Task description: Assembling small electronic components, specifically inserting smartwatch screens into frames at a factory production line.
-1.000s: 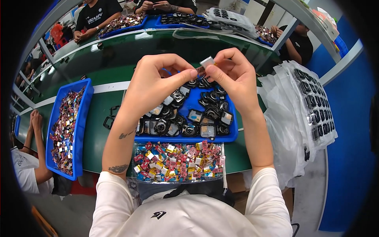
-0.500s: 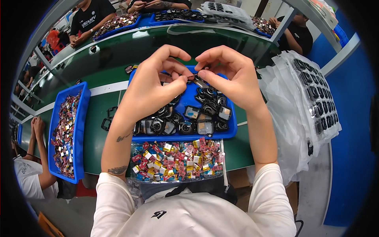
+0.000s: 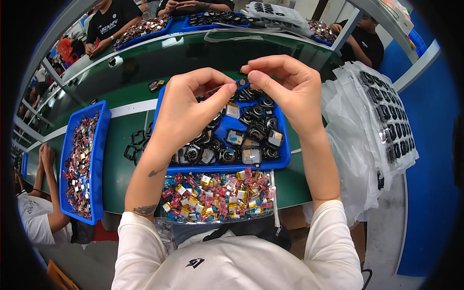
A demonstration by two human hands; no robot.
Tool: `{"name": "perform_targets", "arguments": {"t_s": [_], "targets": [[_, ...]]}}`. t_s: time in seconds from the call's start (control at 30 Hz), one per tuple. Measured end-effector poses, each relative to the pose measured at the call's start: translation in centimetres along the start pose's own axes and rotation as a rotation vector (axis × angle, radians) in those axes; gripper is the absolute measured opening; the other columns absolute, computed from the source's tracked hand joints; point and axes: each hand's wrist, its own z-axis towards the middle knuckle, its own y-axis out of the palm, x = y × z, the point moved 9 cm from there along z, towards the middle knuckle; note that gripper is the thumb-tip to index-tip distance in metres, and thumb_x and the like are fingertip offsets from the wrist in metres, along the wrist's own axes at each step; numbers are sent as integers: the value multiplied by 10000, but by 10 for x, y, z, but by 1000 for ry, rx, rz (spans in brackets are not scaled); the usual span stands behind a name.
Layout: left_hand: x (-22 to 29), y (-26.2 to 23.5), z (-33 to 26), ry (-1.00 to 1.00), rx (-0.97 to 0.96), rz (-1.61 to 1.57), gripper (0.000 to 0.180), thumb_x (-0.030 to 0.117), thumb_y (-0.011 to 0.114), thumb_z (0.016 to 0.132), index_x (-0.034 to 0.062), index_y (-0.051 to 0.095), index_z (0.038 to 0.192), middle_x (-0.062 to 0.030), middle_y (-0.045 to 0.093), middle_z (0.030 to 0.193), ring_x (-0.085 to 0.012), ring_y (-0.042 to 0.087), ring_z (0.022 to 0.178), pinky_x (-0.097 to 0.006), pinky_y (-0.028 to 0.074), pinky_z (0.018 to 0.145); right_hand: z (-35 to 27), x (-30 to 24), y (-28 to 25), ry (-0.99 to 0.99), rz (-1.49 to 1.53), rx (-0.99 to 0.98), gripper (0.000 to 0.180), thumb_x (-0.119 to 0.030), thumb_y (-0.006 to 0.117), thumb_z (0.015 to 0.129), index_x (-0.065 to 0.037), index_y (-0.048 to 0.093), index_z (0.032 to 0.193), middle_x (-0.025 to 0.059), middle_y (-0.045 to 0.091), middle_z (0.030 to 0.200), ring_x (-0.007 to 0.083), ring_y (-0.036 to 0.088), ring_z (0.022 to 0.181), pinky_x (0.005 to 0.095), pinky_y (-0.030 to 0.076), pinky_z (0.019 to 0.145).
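Observation:
Both hands are up over the far half of a blue tray (image 3: 288,157) of black smartwatch cases (image 3: 228,155). My left hand (image 3: 193,99) is closed in a pinch on a small reddish circuit board (image 3: 210,92), mostly hidden by the fingers. A small grey disc (image 3: 242,82) shows at its thumb tip; whether it is joined to the board I cannot tell. My right hand (image 3: 290,89) is closed too, thumb against fingers, with a tiny dark bit at the fingertips. Below the tray lies a batch of small red boards with silver and yellow batteries (image 3: 217,195).
Left stands a long blue bin (image 3: 99,159) of similar small parts. Black frames (image 3: 130,151) lie beside the tray. At right are stacked clear plastic trays (image 3: 386,116) holding black pieces. Other people work across the green table (image 3: 203,55) and at the left.
My hands have moved apart, the right one slightly rightward and the left one a little lower. The grey disc now shows between them, and a silver battery in the tray has come into view.

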Motion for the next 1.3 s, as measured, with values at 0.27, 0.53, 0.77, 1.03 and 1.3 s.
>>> {"name": "perform_targets", "arguments": {"t_s": [0.27, 0.53, 0.77, 1.03, 1.3], "targets": [[5, 1, 0, 26, -2, -53, 151, 102, 675, 811, -36, 662, 871, -48, 660, 757, -75, 604, 713, -208, 484, 660, -5, 19, 2, 229, 51, -85, 196, -200, 647, 870, -4, 639, 870, 26, 631, 762, 56, 563, 647, 184, 459, 586], [8, -2, -1, 83, 17, -106, 150, 102, 684, 818, -36, 672, 876, -44, 660, 770, -58, 594, 700, -187, 474, 622, -8, 14, 10, 234, 82, -99, 214, -230, 597, 909, -20, 591, 870, -29, 553, 732, 21, 470, 648, 175, 379, 566], [-3, 3, 1, -51, -27, -167, 153, 116, 695, 815, -24, 678, 871, -38, 659, 775, -56, 588, 696, -182, 467, 622, -11, 11, 19, 199, 195, -195, 203, -220, 572, 923, -28, 574, 857, -52, 533, 724, 23, 445, 621, 183, 356, 530], [-4, 0, 3, -38, -46, -283, 155, 135, 686, 825, -10, 661, 876, 9, 628, 748, -26, 549, 684, -164, 420, 586, -8, 24, 17, -258, -1062, -20, 106, -16, 579, 770, -30, 551, 872, 96, 586, 745, 238, 585, 689, 371, 468, 576], [-2, -10, 4, -13, -15, -258, 154, 137, 667, 830, -9, 667, 879, 28, 595, 716, -8, 485, 637, -165, 367, 547, -44, 104, 53, 223, -1095, -766, 125, -185, 718, 696, -97, 692, 781, 46, 608, 857, 232, 567, 883, 367, 482, 761]]}}
